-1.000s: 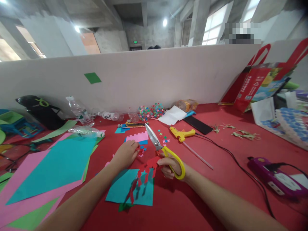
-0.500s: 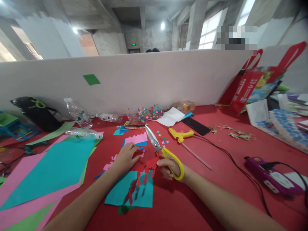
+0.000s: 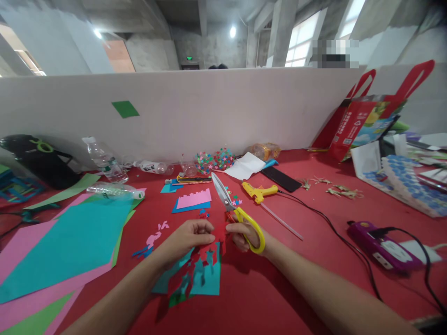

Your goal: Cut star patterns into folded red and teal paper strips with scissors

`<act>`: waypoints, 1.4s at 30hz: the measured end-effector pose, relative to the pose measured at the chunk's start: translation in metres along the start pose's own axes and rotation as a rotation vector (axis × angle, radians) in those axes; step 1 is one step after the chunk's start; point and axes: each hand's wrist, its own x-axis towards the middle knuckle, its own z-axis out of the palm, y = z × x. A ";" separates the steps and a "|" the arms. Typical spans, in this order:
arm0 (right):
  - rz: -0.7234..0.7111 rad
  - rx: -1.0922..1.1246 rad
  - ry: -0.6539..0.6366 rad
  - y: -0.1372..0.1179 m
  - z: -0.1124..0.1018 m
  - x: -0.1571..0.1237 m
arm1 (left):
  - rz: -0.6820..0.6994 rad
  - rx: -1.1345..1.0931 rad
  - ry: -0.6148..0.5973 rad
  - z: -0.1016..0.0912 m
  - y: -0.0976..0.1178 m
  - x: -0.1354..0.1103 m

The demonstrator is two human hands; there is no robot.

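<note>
My left hand (image 3: 192, 238) pinches the edge of a cut piece of red paper (image 3: 208, 253) between thumb and fingers. Ragged strips of that paper hang down over a turquoise sheet (image 3: 211, 279). My right hand (image 3: 244, 235) is closed around the yellow handle of the scissors (image 3: 252, 231), and its thumb and fingers also grip the red paper's right side. The scissor blades point up and away, and look closed or nearly so. Small red and blue paper bits (image 3: 204, 213) lie just beyond my hands. Pink paper scraps (image 3: 153, 237) are left of my left hand.
Large coloured sheets (image 3: 70, 242) cover the left, under a plastic bottle (image 3: 113, 190). Ahead lie a pink strip (image 3: 194, 198), a utility knife (image 3: 193, 179) and star confetti (image 3: 206, 162). A yellow glue gun (image 3: 258, 190), its cord, a phone (image 3: 281, 178) and a purple power strip (image 3: 382, 244) are rightward.
My left hand has moved from the small paper bits back to the red paper and now pinches it. My right hand keeps the scissors and paper. The view has shifted slightly.
</note>
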 end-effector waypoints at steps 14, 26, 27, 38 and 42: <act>-0.096 0.093 0.115 0.000 -0.001 0.001 | -0.108 -0.111 0.413 -0.061 0.024 -0.029; -0.068 0.095 0.151 -0.011 0.008 -0.002 | 0.202 0.634 0.480 -0.112 -0.055 -0.047; -0.066 0.096 0.151 -0.012 0.008 -0.001 | 0.267 0.700 0.403 -0.104 -0.054 -0.047; -0.053 0.090 0.147 -0.015 0.010 -0.002 | 0.098 0.917 -0.079 -0.032 -0.016 -0.031; -0.048 0.083 0.130 -0.014 0.007 0.000 | 0.053 0.884 -0.104 -0.035 -0.009 -0.027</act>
